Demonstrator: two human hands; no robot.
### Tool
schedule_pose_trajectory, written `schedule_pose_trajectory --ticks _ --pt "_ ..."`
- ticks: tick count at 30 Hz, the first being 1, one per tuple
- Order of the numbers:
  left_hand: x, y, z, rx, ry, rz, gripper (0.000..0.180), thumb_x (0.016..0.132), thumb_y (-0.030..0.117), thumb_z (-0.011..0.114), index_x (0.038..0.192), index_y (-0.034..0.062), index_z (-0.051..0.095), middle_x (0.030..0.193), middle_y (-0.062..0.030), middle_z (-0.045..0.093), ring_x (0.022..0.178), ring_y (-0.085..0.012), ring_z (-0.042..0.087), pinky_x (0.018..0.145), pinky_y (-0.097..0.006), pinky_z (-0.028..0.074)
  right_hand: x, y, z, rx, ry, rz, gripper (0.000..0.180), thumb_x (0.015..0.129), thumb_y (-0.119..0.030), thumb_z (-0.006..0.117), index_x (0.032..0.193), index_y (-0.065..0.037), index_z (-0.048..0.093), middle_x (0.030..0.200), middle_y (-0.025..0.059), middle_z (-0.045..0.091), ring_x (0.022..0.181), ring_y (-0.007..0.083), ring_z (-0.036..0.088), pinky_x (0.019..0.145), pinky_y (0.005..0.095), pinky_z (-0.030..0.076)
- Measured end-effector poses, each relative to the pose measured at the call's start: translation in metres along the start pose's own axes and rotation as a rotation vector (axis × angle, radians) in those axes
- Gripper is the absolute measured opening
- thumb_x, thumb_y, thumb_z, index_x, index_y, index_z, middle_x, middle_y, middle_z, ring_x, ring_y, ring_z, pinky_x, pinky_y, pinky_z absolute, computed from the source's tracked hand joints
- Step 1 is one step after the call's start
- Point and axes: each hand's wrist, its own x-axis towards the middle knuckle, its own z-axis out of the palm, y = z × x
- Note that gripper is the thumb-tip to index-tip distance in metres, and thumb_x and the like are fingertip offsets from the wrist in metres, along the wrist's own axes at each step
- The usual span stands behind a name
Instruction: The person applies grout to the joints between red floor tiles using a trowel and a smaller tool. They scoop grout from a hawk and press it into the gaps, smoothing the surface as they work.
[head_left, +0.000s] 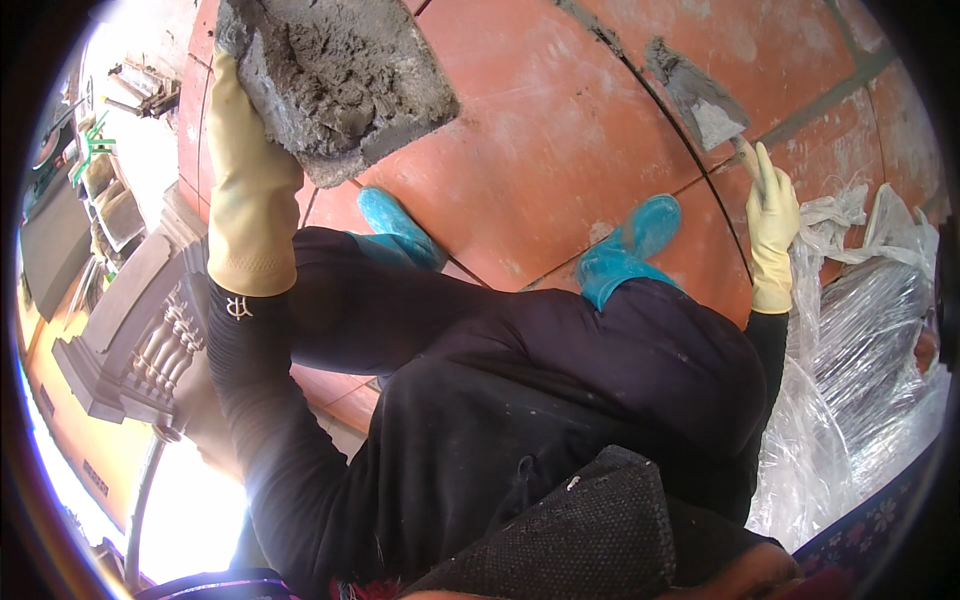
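Note:
My left hand [245, 165], in a long cream rubber glove, grips the left edge of a board or shallow pan heaped with wet grey mortar [340, 75]. Its fingertips are partly hidden by the edge and the mortar. Out to the right, my right hand [772, 205], gloved alike, holds a pointed trowel [715, 122] by its handle. One finger lies stretched along the handle, and the blade is smeared with grey mortar. Low over the tiles, the blade points away from me; whether it touches them I cannot tell.
Large terracotta tiles [520, 150] cover the floor, with grey mortar in some joints [835, 95]. My turquoise boots [650, 228] stand on them. Crumpled clear plastic sheeting [850, 350] lies at the right. At the left are a stone balustrade [150, 340] and piled clutter [120, 215].

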Motion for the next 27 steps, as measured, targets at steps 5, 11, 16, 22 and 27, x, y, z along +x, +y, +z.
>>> schedule_pose_trajectory --ticks 5,11,16,22,27 --pt "0.003 0.004 -0.008 -0.008 -0.086 -0.038 0.048 0.107 0.034 0.034 0.141 0.0020 0.047 0.129 -0.0169 0.062 0.112 -0.0292 0.066 0.095 -0.048 0.055 0.018 0.002 0.022 -0.271 0.050 -0.047 0.063 0.085 -0.005 0.063 0.141 -0.035 0.056 0.105 0.0048 0.066 0.092 0.0278 0.067 0.076 0.0413 0.056" --pt "0.006 0.003 -0.016 0.014 -0.097 -0.022 0.048 0.107 0.034 0.034 0.141 0.0020 0.047 0.129 -0.0163 0.062 0.113 -0.0283 0.065 0.096 -0.047 0.054 0.052 -0.013 0.023 -0.438 0.118 -0.120 0.063 0.084 -0.008 0.061 0.142 -0.030 0.054 0.104 0.0027 0.066 0.091 0.0255 0.068 0.073 0.0392 0.058" --pt "0.002 0.006 -0.018 0.029 -0.072 0.002 0.049 0.107 0.035 0.035 0.141 0.0023 0.047 0.129 -0.0157 0.062 0.113 -0.0274 0.064 0.097 -0.046 0.054 0.050 -0.037 0.004 -0.553 -0.141 -0.162 0.070 0.084 -0.010 0.063 0.149 -0.028 0.044 0.100 0.0036 0.065 0.084 0.0252 0.069 0.070 0.0418 0.058" --pt "0.001 0.008 -0.020 0.039 -0.057 0.026 0.049 0.107 0.035 0.036 0.141 0.0027 0.048 0.130 -0.0149 0.062 0.114 -0.0264 0.064 0.097 -0.044 0.053 0.034 -0.055 0.000 -0.165 -0.404 -0.049 0.074 0.086 -0.016 0.066 0.152 -0.034 0.038 0.094 0.0123 0.062 0.081 0.0372 0.068 0.070 0.0496 0.056" --pt "0.000 0.010 -0.019 0.052 -0.045 0.038 0.049 0.107 0.036 0.037 0.142 0.0031 0.048 0.130 -0.0143 0.062 0.114 -0.0256 0.063 0.098 -0.043 0.052 0.019 -0.058 0.004 0.140 -0.389 -0.005 0.068 0.092 -0.020 0.064 0.153 -0.031 0.036 0.103 0.0170 0.065 0.086 0.0434 0.066 0.073 0.0513 0.054"
